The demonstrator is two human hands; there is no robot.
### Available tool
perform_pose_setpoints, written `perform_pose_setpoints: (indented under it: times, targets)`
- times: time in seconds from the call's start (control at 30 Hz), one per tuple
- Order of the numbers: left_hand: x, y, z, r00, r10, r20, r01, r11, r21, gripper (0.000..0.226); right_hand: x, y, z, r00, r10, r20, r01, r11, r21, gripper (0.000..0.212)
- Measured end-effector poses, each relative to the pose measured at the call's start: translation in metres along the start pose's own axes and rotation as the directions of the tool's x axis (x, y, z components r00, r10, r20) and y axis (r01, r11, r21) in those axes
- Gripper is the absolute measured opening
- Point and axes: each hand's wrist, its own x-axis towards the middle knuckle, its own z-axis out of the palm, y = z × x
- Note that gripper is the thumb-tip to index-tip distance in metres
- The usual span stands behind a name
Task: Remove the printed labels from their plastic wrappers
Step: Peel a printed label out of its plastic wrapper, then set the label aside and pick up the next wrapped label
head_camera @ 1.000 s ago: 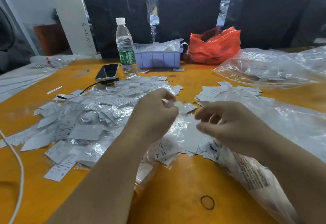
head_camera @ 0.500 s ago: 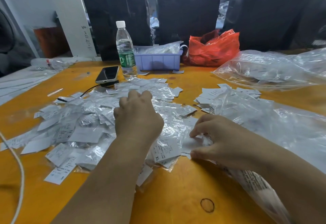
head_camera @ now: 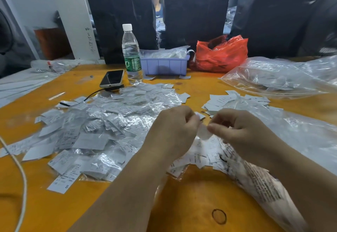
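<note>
Two hands work one wrapped label above a littered orange table (head_camera: 54, 186).
Left hand (head_camera: 175, 131) and right hand (head_camera: 242, 131) both pinch the small wrapped label (head_camera: 204, 133) between them — raised over the heap of wrapped labels (head_camera: 102, 131).

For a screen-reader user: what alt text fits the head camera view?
Two bare hands, left hand and right hand, pinch one small wrapped label between them above an orange table strewn with wrapped labels. Behind stand a water bottle and phone.
</note>
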Motion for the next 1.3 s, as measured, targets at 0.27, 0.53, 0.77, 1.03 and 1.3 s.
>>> perform_pose_setpoints:
  times: [0.27,0.53,0.77,1.03,1.3]
  targets:
    - [-0.001,0.006,-0.002,0.984,-0.038,0.173,0.089,0.951,-0.295,0.013,0.003,0.001,-0.004,0.992,-0.029,-0.119,0.062,0.958,0.280,0.018]
    - [-0.001,0.003,0.002,0.991,-0.052,0.121,0.080,0.967,-0.241,0.005,-0.002,-0.001,-0.009,0.994,-0.074,-0.085,0.073,0.997,-0.016,0.011]
    - [-0.002,0.004,0.012,0.995,-0.027,0.094,0.047,0.977,-0.208,0.014,-0.018,-0.029,-0.034,0.993,-0.118,0.010,0.104,0.833,-0.544,0.015]
    - [-0.004,0.002,0.018,0.994,0.001,0.112,0.021,0.980,-0.197,0.013,-0.052,-0.038,-0.058,0.906,0.378,0.189,-0.055,0.548,-0.834,0.023]
    - [-0.005,0.003,0.020,0.993,0.014,0.118,0.008,0.982,-0.187,0.013,-0.045,-0.016,-0.038,0.887,0.436,0.154,-0.103,0.510,-0.854,0.013]
